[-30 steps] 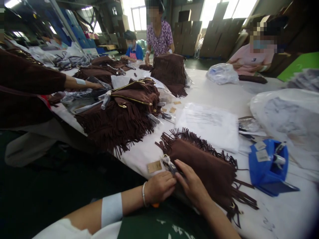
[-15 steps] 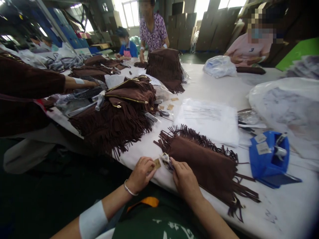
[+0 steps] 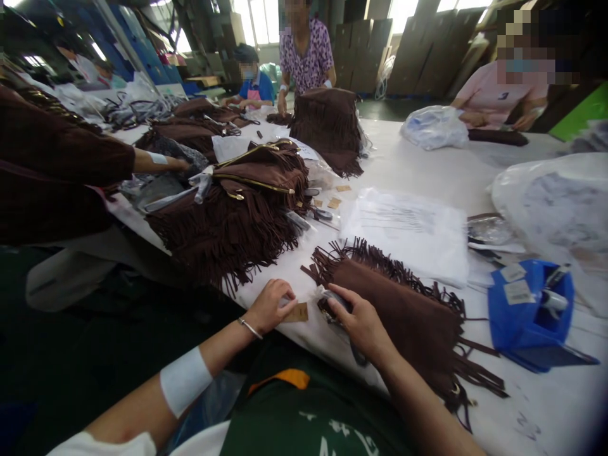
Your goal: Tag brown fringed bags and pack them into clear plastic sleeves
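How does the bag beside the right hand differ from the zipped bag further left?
The near bag lies flat, smooth side up; the zipped bag sits heaped and rumpled. The zipped bag shows gold zips; on the near bag none shows. Both are brown and fringed.

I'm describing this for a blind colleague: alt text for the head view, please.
At a white table, a person's left hand is at a small tan tag while the right hand holds a dark piece beside a brown fringed item. Left lies a heap of brown fringed bags; right, a blue bin. Other people are nearby.
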